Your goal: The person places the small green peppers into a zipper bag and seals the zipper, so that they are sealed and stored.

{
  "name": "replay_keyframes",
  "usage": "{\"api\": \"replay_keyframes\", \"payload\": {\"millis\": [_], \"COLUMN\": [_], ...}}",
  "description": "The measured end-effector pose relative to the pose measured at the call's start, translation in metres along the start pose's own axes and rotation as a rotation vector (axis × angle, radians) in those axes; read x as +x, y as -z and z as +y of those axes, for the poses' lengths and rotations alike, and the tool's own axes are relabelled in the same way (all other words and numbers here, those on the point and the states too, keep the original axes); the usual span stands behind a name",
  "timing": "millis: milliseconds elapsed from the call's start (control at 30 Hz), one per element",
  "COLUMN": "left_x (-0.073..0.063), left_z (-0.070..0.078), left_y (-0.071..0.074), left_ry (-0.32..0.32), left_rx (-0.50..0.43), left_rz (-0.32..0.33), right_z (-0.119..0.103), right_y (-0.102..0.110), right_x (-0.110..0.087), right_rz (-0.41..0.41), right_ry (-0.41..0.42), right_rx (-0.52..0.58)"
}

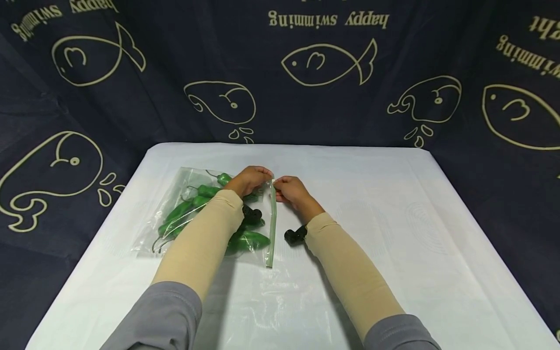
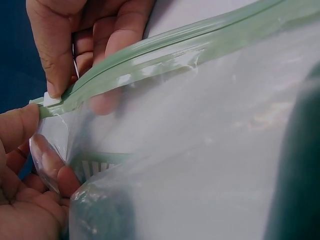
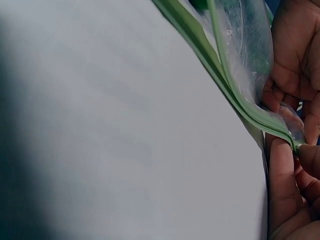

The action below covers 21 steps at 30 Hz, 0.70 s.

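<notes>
A clear zip bag [image 1: 175, 184] with a green strip [image 1: 273, 223] along its right edge lies on the table, with several green peppers [image 1: 249, 240] inside. At the strip's far end, my left hand [image 1: 249, 180] pinches the bag's corner; its fingers also show at the lower left of the left wrist view. Just to the right, my right hand [image 1: 293, 190] pinches a small white slider [image 2: 52, 99] on the strip between finger and thumb. The right wrist view shows the strip curving into the right hand [image 3: 290, 195]. Along much of its length the two green edges stand apart there.
A white cloth covers the table [image 1: 393, 218]. Behind and beside it hangs a dark blue curtain [image 1: 332, 112] with fish and whale drawings. A black wrist device [image 1: 295, 236] sits under the right wrist, and another [image 1: 251, 214] by the left one, over the bag.
</notes>
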State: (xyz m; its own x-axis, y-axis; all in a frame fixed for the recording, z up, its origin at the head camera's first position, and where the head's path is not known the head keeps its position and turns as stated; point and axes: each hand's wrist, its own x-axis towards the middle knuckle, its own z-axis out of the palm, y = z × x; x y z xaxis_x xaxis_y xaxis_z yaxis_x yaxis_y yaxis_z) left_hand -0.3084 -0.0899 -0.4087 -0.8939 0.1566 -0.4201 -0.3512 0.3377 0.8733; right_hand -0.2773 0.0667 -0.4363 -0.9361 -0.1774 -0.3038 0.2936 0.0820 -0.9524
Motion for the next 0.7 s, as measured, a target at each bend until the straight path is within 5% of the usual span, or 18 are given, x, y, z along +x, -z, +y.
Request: {"api": "replay_keyframes", "payload": {"millis": [700], "left_x": [0.0019], "left_z": [-0.0008], "left_y": [0.0031], "left_ry": [0.031], "left_rx": [-0.079], "left_rz": [-0.008], "right_z": [0.0012], "right_y": [0.0006], "right_x": [-0.0013], "right_rz": [-0.01], "right_ry": [0.02], "right_rx": [-0.038]}}
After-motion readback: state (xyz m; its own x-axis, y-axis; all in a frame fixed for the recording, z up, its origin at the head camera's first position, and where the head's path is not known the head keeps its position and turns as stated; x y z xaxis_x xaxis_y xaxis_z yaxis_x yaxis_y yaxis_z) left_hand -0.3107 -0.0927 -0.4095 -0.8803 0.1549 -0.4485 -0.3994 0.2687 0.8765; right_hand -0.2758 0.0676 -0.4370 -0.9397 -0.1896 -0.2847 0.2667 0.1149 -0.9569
